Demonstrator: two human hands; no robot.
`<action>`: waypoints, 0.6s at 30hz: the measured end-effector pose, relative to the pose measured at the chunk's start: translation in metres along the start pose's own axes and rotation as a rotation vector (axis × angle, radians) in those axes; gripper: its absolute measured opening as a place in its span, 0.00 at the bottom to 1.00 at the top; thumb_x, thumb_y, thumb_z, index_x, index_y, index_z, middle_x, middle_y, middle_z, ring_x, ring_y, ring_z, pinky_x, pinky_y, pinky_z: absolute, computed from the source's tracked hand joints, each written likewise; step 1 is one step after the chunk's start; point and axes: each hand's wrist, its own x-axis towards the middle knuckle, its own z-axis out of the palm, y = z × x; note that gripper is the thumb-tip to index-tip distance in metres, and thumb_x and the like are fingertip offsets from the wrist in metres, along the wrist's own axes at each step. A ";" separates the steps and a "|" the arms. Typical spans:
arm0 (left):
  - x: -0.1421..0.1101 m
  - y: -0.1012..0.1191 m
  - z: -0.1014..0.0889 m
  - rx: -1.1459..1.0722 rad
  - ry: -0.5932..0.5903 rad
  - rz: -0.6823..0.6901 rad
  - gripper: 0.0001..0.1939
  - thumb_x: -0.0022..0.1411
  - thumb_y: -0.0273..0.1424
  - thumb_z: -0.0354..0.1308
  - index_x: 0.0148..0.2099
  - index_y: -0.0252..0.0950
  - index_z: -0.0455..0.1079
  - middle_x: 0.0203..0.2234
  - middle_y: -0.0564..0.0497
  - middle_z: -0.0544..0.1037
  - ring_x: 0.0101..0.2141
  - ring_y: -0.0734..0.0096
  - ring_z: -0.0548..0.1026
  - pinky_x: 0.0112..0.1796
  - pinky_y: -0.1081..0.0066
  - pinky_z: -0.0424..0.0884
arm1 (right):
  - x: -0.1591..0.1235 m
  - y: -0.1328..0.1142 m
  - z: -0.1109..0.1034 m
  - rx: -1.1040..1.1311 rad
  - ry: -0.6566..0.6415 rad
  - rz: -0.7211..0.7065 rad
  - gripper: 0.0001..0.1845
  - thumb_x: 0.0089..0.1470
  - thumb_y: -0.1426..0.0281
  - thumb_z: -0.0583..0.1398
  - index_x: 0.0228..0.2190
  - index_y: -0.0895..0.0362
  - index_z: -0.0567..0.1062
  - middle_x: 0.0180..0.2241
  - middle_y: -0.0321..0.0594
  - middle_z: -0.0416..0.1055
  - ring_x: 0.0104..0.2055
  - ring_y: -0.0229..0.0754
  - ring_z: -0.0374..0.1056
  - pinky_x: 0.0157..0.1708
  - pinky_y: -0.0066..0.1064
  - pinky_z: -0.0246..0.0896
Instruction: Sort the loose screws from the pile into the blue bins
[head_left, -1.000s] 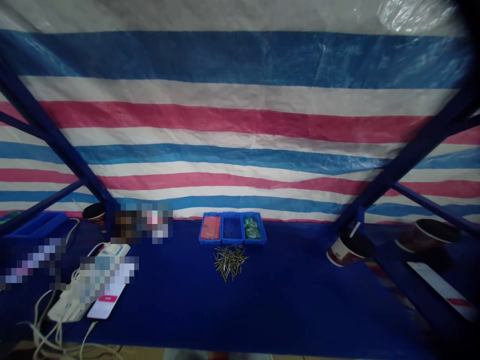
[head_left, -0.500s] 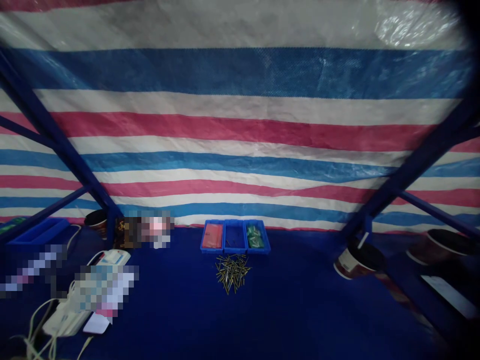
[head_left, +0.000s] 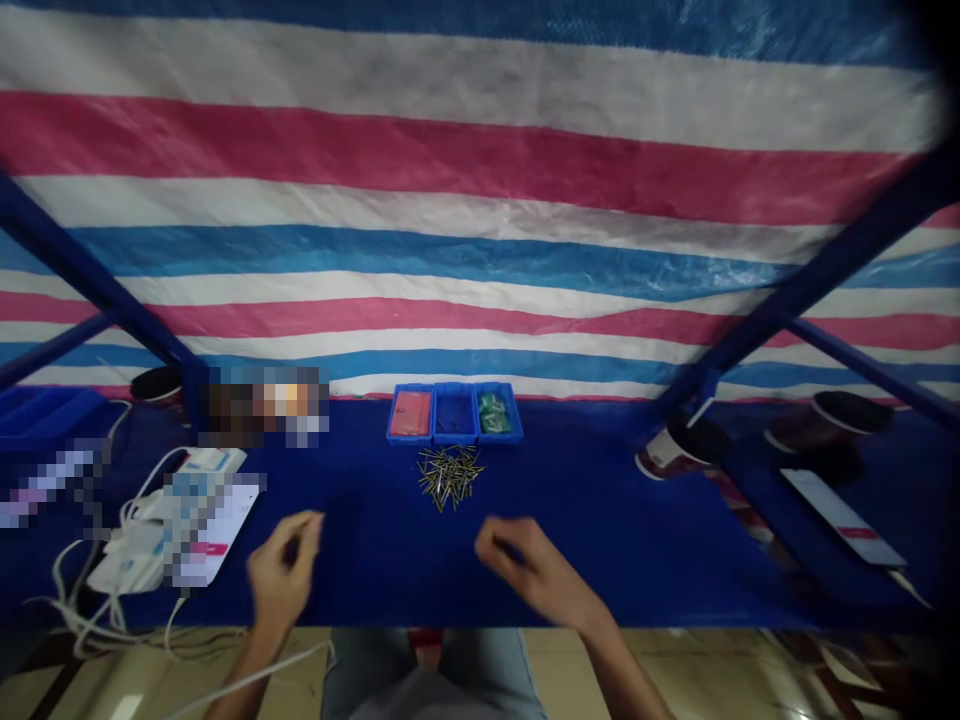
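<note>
My left hand [head_left: 283,570] hovers over the near part of the blue table top [head_left: 600,560], its fingers curled toward the thumb. My right hand [head_left: 534,562] is curled in the same way, a little right of centre, and nothing clear shows in either hand. Both are nearest the loose heap of small brass-coloured pins [head_left: 448,478], which lies well ahead of them. Behind that heap stand several small blue bins: one with a reddish-orange sheet [head_left: 410,413], one with a few tiny pieces [head_left: 454,415], one with green packets [head_left: 491,413].
At the left lie a white power strip [head_left: 127,560] with pale cables and a blurred-out clutter. Dark-topped paper cups [head_left: 679,447] and a white flat device [head_left: 840,518] sit at the right. Blue steel struts [head_left: 817,270] rise on both sides before a striped tarpaulin [head_left: 480,200].
Both my hands have come into view at the table's near edge. The view has tilted downward, so the bins and the heap sit higher in the picture. The objects themselves have not moved.
</note>
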 end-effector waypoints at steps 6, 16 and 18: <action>0.034 0.047 0.097 -0.359 -0.386 -0.008 0.16 0.65 0.42 0.55 0.38 0.35 0.74 0.16 0.58 0.65 0.19 0.75 0.64 0.25 0.76 0.60 | 0.092 0.087 0.007 -0.313 0.446 -0.037 0.11 0.63 0.70 0.51 0.36 0.54 0.73 0.35 0.42 0.71 0.34 0.43 0.68 0.36 0.32 0.61; 0.020 0.047 0.161 -0.551 -0.346 -0.190 0.19 0.63 0.46 0.56 0.35 0.34 0.74 0.17 0.59 0.54 0.20 0.76 0.55 0.24 0.75 0.52 | 0.091 0.131 0.024 -0.245 0.601 -0.005 0.11 0.61 0.73 0.52 0.37 0.56 0.75 0.38 0.44 0.68 0.39 0.46 0.69 0.40 0.35 0.64; 0.019 0.042 0.161 -0.565 -0.357 -0.199 0.18 0.64 0.45 0.56 0.36 0.34 0.74 0.17 0.59 0.54 0.21 0.76 0.54 0.24 0.75 0.51 | 0.092 0.133 0.025 -0.259 0.584 -0.008 0.10 0.62 0.74 0.52 0.35 0.55 0.74 0.37 0.43 0.68 0.38 0.45 0.69 0.40 0.35 0.63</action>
